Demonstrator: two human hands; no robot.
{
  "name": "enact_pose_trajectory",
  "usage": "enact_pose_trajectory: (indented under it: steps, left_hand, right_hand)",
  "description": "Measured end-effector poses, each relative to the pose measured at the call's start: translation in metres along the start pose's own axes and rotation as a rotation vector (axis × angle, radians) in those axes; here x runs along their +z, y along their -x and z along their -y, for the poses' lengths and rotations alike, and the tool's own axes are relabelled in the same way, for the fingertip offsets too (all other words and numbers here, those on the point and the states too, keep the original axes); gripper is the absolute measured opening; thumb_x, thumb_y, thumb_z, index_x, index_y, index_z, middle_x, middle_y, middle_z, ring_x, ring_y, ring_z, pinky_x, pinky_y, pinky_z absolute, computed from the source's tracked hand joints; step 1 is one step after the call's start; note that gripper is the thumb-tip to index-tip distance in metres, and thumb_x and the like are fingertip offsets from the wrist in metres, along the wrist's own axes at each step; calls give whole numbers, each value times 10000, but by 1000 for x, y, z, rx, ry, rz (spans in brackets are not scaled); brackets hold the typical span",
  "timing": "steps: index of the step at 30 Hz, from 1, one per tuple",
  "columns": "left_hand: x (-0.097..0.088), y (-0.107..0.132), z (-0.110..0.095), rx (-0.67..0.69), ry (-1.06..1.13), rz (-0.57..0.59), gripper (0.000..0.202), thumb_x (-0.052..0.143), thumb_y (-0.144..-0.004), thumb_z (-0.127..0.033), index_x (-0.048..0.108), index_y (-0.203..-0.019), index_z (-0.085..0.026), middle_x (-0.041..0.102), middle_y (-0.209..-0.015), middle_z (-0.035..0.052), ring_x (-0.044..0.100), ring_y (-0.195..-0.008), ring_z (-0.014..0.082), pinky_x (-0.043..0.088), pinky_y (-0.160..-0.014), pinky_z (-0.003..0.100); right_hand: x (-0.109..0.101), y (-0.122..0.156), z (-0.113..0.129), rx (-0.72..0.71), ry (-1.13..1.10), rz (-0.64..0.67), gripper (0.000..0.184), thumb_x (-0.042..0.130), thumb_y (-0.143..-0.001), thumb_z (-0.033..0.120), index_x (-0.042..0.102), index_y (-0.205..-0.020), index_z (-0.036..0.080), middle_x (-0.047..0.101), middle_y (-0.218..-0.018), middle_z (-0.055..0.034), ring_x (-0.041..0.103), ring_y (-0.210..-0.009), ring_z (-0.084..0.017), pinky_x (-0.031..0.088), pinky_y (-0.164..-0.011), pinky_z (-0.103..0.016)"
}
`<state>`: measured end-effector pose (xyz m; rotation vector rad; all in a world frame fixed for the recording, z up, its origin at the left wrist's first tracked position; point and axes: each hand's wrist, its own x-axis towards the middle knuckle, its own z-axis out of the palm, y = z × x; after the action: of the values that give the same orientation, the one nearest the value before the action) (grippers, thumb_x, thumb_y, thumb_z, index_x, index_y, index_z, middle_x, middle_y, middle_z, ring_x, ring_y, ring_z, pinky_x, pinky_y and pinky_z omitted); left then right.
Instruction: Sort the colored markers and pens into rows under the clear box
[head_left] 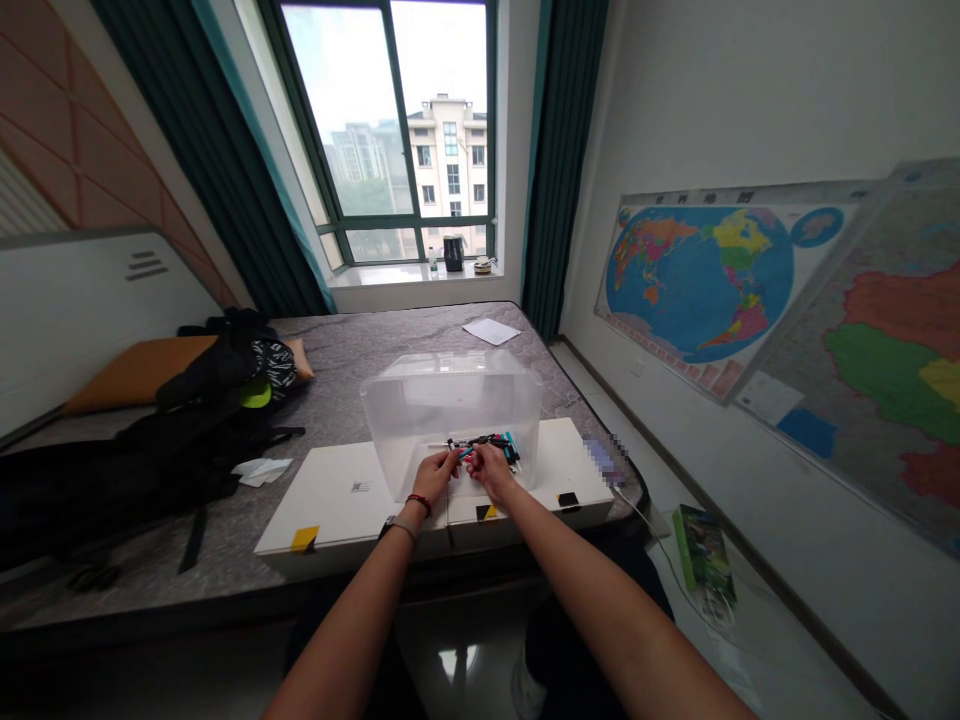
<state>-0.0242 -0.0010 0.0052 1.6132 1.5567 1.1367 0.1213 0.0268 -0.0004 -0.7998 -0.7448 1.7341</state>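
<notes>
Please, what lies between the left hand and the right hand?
The head view shows a slim blue item between the left hand and the right hand, apparently held by both.

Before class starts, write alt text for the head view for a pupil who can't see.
A left hand and right hand meet at a slim blue pen-like item, with what look like pens beyond, by a translucent plastic bin. White boxes lie beneath, on a grey bed.
</notes>
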Motion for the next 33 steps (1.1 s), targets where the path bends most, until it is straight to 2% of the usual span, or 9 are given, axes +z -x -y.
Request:
enact_pose_trajectory:
  steps: [8, 11, 15, 24, 29, 33]
  left_hand:
    - [1, 0, -1, -12, 10, -5, 560, 469, -816, -676, 635, -605, -184, 592, -559, 15, 523, -576, 152, 381, -591, 248]
    - [0, 1, -2, -11, 4, -9, 565, 466, -814, -680, 629, -596, -185, 590, -561, 14, 525, -583, 153, 383, -598, 248]
    - [0, 0, 0, -13, -2, 2, 545, 474, -822, -663, 635, -620, -183, 600, -575, 13, 529, -590, 152, 383, -608, 248]
    - [6, -1, 1, -2, -62, -73, 516, 473, -834, -632, 655, -629, -195, 593, -536, 1, 533, -565, 151, 367, -588, 249]
    - [7, 1, -4, -47, -101, -96, 583, 397, -877, -621, 596, -529, -198, 552, -463, 2, 532, -520, 151, 349, -563, 261]
    - [8, 0, -2, -67, -92, -99, 596, 402, -871, -635, 594, -519, -195, 540, -450, 2, 545, -516, 150, 364, -564, 265]
  right_hand:
    - [-1, 0, 1, 10, 15, 7, 403, 756, -650, 464, 446, -711, 214, 501, -532, 65, 510, -462, -101, 359, -420, -197]
    - [-2, -1, -1, 0, 6, 3, 410, 747, -664, 495, 466, -775, 218, 535, -564, 64, 528, -483, -104, 388, -433, -198]
    - [-2, -2, -2, -15, 56, -29, 438, 751, -661, 537, 486, -756, 201, 523, -556, 63, 508, -479, -87, 395, -446, -194]
    - [-5, -2, -3, -58, -30, -63, 410, 814, -605, 452, 546, -780, 196, 567, -600, 41, 549, -550, -99, 443, -509, -203]
    - [-6, -3, -5, -43, -61, -62, 412, 832, -587, 431, 577, -803, 190, 605, -687, 15, 603, -630, -120, 495, -570, -229]
    - [-6, -3, -5, -49, -71, -49, 413, 833, -589, 434, 586, -808, 185, 621, -711, 6, 614, -654, -128, 518, -611, -250]
